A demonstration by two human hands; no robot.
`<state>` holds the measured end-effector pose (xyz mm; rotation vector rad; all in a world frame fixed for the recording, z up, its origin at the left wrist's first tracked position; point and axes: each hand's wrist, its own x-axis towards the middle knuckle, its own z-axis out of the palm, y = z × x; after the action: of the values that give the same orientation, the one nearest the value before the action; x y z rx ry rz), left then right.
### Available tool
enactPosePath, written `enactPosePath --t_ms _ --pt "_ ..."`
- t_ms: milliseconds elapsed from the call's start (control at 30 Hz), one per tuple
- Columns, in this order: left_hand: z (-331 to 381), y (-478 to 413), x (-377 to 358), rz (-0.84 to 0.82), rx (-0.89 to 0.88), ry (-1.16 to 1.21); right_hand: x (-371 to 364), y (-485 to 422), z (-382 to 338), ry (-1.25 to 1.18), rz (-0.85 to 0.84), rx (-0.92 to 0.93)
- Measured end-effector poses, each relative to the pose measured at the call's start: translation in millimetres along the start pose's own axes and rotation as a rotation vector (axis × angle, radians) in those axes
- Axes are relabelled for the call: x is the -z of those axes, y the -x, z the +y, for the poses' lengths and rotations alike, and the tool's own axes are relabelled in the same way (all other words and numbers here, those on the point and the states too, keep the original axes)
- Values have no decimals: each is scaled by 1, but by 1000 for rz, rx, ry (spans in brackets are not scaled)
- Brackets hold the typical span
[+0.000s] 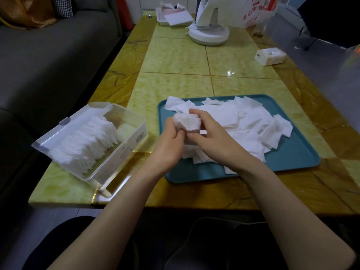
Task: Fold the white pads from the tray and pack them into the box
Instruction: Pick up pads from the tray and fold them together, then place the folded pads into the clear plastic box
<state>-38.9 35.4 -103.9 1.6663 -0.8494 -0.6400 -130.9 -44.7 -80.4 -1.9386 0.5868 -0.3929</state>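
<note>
left hand (169, 142): fingers curled, pinching pad (187, 122) | right hand (211, 134): pinching same pad, above tray (292, 162) | box (124, 151): barcode label, left on desk (175, 61) | bag (257, 13): red writing, unreadable

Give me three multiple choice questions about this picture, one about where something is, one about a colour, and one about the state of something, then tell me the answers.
1. Where is the box relative to the tray?
A. To its left
B. To its right
C. On top of it

2. What colour is the tray?
A. Red
B. Teal
C. Black

3. What are the hands doing?
A. Resting flat on the table
B. Both holding a pad over the tray
C. Closing the box lid

Answers:
1. A: the box sits near the table's left edge, apart from the tray.
2. B: its bare rim is teal.
3. B: the left hand and right hand both grip one pad above the tray.
</note>
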Motion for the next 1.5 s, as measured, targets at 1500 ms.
enactPosePath --t_ms 1500 --pt "-14 13 147 252 61 -1054 -137 -113 -59 694 -340 170"
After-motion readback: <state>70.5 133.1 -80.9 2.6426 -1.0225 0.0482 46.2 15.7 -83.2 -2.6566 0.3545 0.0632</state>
